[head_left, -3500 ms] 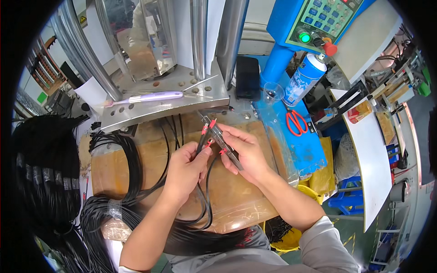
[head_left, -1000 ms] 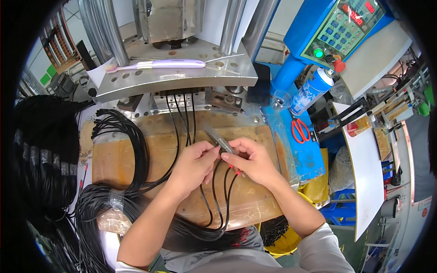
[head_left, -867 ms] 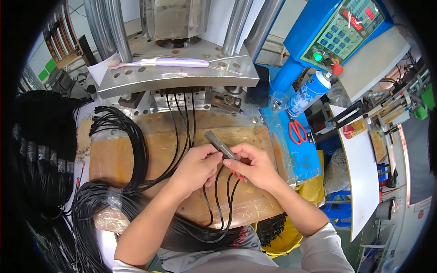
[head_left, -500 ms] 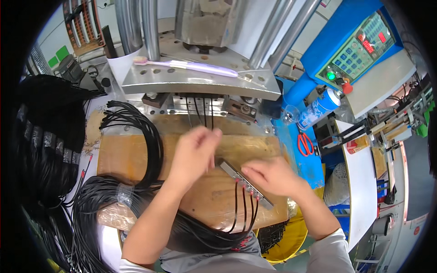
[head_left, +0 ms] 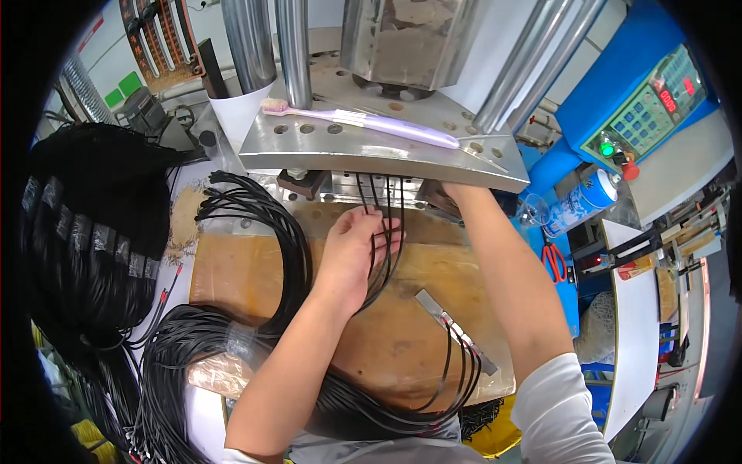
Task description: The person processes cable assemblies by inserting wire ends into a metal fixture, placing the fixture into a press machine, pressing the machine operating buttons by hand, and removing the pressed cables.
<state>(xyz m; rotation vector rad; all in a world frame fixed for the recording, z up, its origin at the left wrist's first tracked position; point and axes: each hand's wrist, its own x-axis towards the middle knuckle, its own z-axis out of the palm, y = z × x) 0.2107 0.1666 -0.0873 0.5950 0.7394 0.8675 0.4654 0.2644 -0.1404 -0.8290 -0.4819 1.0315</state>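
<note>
Two steel columns (head_left: pixel 270 46) rise from the press plate (head_left: pixel 371 151), whose overhang hides the right hand (head_left: pixel 452 193), so its grip cannot be told. Beneath the plate's edge the left hand (head_left: pixel 352 255) curls loosely round black cables (head_left: pixel 382 224) running under the plate. A metal strip (head_left: pixel 456 331) with more cables lies on the board (head_left: pixel 232 271). A purple toothbrush (head_left: pixel 363 122) rests on the plate.

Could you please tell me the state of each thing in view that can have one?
Left hand: fingers curled around the black cables under the plate.
Right hand: reaching under the press plate, fingers hidden.
Black cables: running up under the press plate.
Metal bar: lying flat on the board, cables attached.
Toothbrush: lying on the press plate.
Spray can: tilted, capped.
Green lamp: lit.
Scissors: lying closed.
</note>
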